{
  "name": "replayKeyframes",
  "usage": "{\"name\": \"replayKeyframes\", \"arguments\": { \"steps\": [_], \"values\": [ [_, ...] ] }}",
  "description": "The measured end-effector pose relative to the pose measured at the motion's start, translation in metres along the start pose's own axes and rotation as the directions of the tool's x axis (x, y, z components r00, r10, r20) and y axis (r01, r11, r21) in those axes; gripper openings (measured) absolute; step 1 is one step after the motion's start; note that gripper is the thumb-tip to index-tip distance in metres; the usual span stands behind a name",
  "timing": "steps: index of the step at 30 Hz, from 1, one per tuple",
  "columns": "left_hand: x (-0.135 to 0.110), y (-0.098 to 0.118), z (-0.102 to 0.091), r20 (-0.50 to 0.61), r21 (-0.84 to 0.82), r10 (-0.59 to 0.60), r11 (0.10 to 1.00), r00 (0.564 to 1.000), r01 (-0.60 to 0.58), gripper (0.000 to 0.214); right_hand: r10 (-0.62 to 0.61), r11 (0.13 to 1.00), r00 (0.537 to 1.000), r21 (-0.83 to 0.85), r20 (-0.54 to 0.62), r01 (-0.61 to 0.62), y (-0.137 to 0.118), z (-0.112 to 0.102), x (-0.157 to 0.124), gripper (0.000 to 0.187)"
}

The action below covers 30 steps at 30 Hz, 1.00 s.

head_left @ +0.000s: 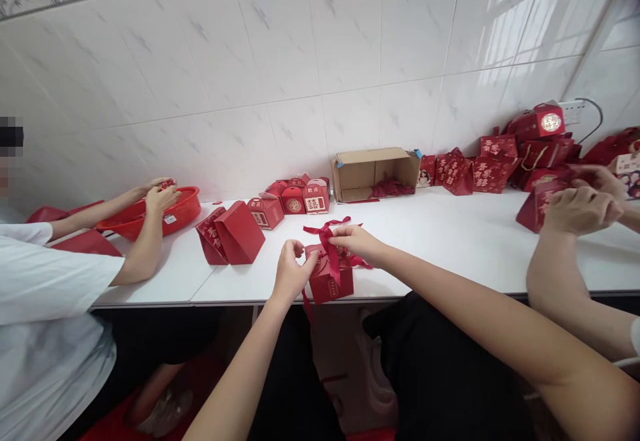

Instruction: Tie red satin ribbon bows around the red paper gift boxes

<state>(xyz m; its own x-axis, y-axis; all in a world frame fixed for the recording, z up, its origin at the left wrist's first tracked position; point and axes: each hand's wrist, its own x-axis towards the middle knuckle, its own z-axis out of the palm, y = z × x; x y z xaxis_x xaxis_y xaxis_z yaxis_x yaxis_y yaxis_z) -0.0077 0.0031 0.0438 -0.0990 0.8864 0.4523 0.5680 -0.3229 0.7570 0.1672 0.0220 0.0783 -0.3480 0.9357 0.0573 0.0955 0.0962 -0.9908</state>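
Observation:
A small red gift box stands near the table's front edge, with a red ribbon across its top. My right hand pinches the ribbon above the lid, and loose ends spread to the back and right. At the box's left side is my left hand, fingers curled and thumb against the ribbon at the lid. One ribbon tail hangs below this hand, past the table edge. My left fingertips are partly hidden.
Two red boxes stand to the left; several smaller ones sit behind. A cardboard carton holds red material. At left, a person's hands work over a red basin; at right, another person's hands are beside a red box.

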Motion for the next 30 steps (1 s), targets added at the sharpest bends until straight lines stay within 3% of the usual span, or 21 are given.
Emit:
{"name": "replayKeyframes", "arguments": {
  "steps": [8, 14, 18, 22, 26, 30],
  "values": [
    [-0.008, -0.016, 0.004, 0.049, -0.054, -0.221, 0.973, 0.974, 0.223, 0.036, -0.044, 0.991, 0.999, -0.129, -0.002, 0.043, 0.002, 0.002, -0.002, 0.014],
    [-0.004, -0.002, -0.022, 0.323, -0.109, -0.351, 0.909, 0.879, 0.403, 0.052, -0.203, 0.917, 0.973, -0.370, -0.107, 0.151, 0.012, 0.012, 0.004, 0.009],
    [-0.001, 0.035, -0.039, 0.393, -0.289, -0.217, 0.893, 0.893, 0.344, 0.041, -0.263, 0.870, 0.959, -0.455, -0.104, 0.189, 0.012, 0.016, 0.003, 0.008],
    [0.018, 0.067, -0.036, 0.409, -0.414, -0.079, 0.871, 0.909, 0.262, 0.029, -0.295, 0.838, 0.955, -0.472, 0.029, 0.273, 0.010, 0.014, 0.000, 0.013],
    [0.048, 0.069, -0.017, 0.354, -0.527, -0.075, 0.807, 0.932, 0.266, 0.029, -0.266, 0.854, 0.959, -0.436, 0.099, 0.282, 0.010, 0.012, -0.002, 0.014],
    [0.060, 0.052, -0.006, 0.473, -0.540, -0.054, 0.770, 0.879, 0.339, 0.048, -0.295, 0.856, 0.953, -0.424, 0.069, 0.296, 0.011, 0.014, -0.002, 0.017]
  ]
}}
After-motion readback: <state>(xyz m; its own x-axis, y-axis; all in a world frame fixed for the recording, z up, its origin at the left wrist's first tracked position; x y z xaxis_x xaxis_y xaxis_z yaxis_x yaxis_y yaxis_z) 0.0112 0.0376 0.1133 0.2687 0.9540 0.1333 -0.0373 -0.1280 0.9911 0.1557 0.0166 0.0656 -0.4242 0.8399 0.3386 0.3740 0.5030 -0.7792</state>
